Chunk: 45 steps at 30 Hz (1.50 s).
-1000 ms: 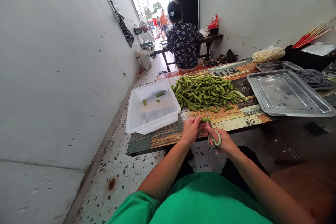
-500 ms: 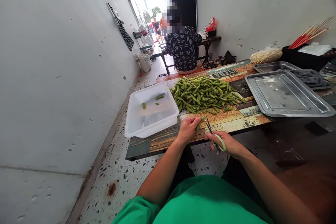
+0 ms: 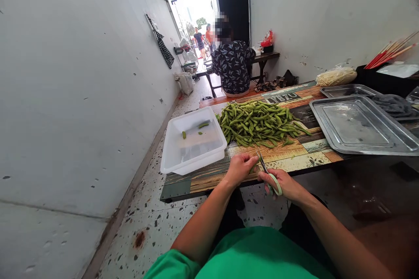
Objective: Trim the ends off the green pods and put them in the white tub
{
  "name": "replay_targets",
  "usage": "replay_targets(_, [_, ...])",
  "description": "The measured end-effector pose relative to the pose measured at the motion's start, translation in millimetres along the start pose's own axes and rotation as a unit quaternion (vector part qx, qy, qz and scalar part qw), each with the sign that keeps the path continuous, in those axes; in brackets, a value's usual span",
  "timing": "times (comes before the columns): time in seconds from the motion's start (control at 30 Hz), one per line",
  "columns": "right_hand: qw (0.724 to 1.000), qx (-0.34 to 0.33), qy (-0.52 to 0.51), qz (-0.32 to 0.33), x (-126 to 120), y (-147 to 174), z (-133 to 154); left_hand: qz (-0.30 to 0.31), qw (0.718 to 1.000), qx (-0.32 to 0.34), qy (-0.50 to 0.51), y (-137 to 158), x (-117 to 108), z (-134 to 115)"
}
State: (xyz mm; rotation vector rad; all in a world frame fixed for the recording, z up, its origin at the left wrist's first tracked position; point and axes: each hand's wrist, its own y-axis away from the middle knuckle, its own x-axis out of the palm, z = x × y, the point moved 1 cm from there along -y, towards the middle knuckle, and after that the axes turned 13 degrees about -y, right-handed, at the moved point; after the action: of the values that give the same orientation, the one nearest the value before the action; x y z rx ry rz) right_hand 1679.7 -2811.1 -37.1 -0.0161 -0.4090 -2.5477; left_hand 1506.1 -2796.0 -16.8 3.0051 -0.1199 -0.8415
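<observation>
My left hand (image 3: 241,169) is closed around a green edamame pod (image 3: 253,168), mostly hidden by the fingers. In my right hand (image 3: 280,184) is a pair of scissors (image 3: 262,163) with pale green handles, its blades pointing up and away, right beside the pod. A large heap of edamame pods (image 3: 258,122) lies on the wood-patterned table (image 3: 209,178) just beyond both hands. To the left of the heap stands a white plastic tub (image 3: 193,157) with a few pods or pod pieces on its bottom.
A metal tray (image 3: 360,124) lies at the right, partly over the table's front edge. Behind it are a second tray (image 3: 348,90) with dark cloth, bagged pale noodle-like strands (image 3: 336,76) and red-tipped sticks (image 3: 388,56). A person (image 3: 233,67) sits facing away beyond the table.
The pod in my left hand has turned and shows less between the fingers. The scissors remain close beside it. The whole view has shifted slightly, and people outside the doorway have moved.
</observation>
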Motion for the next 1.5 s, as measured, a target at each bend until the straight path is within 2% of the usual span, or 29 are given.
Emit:
replay_targets(0.2, [0.999,0.009,-0.017,-0.039,2.4,-4.5,-8.8,-0.003,0.997,0.011,-0.078,5.6,-0.5,-9.8])
replay_targets(0.27, [0.998,0.015,-0.041,-0.037,3.6,-5.3,-10.1,-0.058,0.992,0.02,-0.11,10.1,-14.5,-18.8])
replay_targets(0.3, [0.998,0.021,-0.057,-0.031,4.4,-4.9,-9.5,-0.115,0.985,0.022,-0.13,12.4,-26.8,-24.2])
replay_targets(0.33, [0.996,0.027,-0.075,-0.027,5.2,-3.8,-8.2,-0.182,0.971,0.021,-0.153,14.5,-42.1,-29.8])
replay_targets(0.4, [0.993,0.041,-0.108,-0.019,6.8,-0.8,-4.4,-0.313,0.922,-0.006,-0.226,16.7,-76.2,-40.7])
replay_targets(0.47, [0.99,0.047,-0.131,-0.017,8.3,2.2,-0.8,-0.39,0.861,-0.04,-0.325,14.8,-102.4,-50.3])
replay_targets(0.5, [0.989,0.045,-0.14,-0.018,8.9,3.1,0.4,-0.419,0.831,-0.058,-0.36,12.4,-108.6,-54.1])
replay_targets(0.53, [0.988,0.041,-0.148,-0.017,9.5,3.6,1.1,-0.43,0.814,-0.059,-0.386,8.8,-108.7,-57.0])
replay_targets(0.57, [0.987,0.036,-0.155,-0.018,10.0,3.7,1.2,-0.42,0.813,-0.042,-0.401,4.1,-102.6,-58.8])
replay_targets(0.6, [0.986,0.031,-0.16,-0.02,10.5,3.4,1.0,-0.389,0.824,-0.013,-0.412,-2.0,-91.3,-59.2])
replay_targets(0.67, [0.987,0.024,-0.159,-0.03,11.1,2.2,-0.1,-0.235,0.865,0.075,-0.437,-18.4,-58.4,-55.8])
replay_targets(0.7, [0.987,0.025,-0.155,-0.038,11.1,1.7,-0.8,-0.157,0.868,0.063,-0.466,-28.1,-41.8,-51.3])
replay_targets(0.73, [0.987,0.025,-0.151,-0.046,10.9,1.4,-1.5,-0.129,0.859,0.024,-0.494,-38.1,-28.1,-46.0])
replay_targets(0.8, [0.988,0.026,-0.144,-0.055,9.9,1.8,-3.2,-0.119,0.845,-0.03,-0.52,-57.1,-10.0,-35.4])
replay_targets(0.87, [0.988,0.029,-0.143,-0.049,8.6,3.5,-5.6,-0.127,0.839,-0.059,-0.525,-70.8,-3.3,-27.0])
replay_targets(0.97, [0.988,0.033,-0.148,-0.029,6.5,5.4,-10.8,-0.14,0.839,-0.069,-0.521,-77.9,-4.0,-22.3])
replay_targets(1.07, [0.987,0.032,-0.154,-0.017,4.9,4.2,-15.1,-0.15,0.845,-0.067,-0.51,-73.1,-6.2,-24.3])
replay_targets(1.13, [0.987,0.028,-0.158,-0.017,4.5,2.8,-15.7,-0.165,0.861,-0.051,-0.478,-65.8,-5.4,-24.0])
replay_targets(1.2, [0.986,0.021,-0.162,-0.024,4.7,2.5,-14.2,-0.198,0.896,-0.001,-0.398,-56.4,-2.3,-20.0])
replay_targets(1.27, [0.987,0.017,-0.158,-0.033,5.8,3.5,-11.4,-0.235,0.936,0.058,-0.255,-45.9,2.4,-12.7])
replay_targets(1.33, [0.988,0.018,-0.149,-0.031,8.1,4.9,-8.2,-0.243,0.967,0.063,-0.052,-36.4,7.9,-4.3])
replay_targets(1.4, [0.99,0.024,-0.139,-0.022,11.4,5.5,-5.8,-0.216,0.963,-0.005,0.164,-28.7,13.7,2.3])
replay_targets(1.47, [0.991,0.033,-0.13,-0.016,15.1,5.1,-4.7,-0.173,0.924,-0.086,0.329,-22.3,18.4,4.6])
replay_targets(1.5, [0.991,0.038,-0.127,-0.016,16.7,4.8,-4.7,-0.157,0.905,-0.113,0.38,-19.2,19.7,4.2])
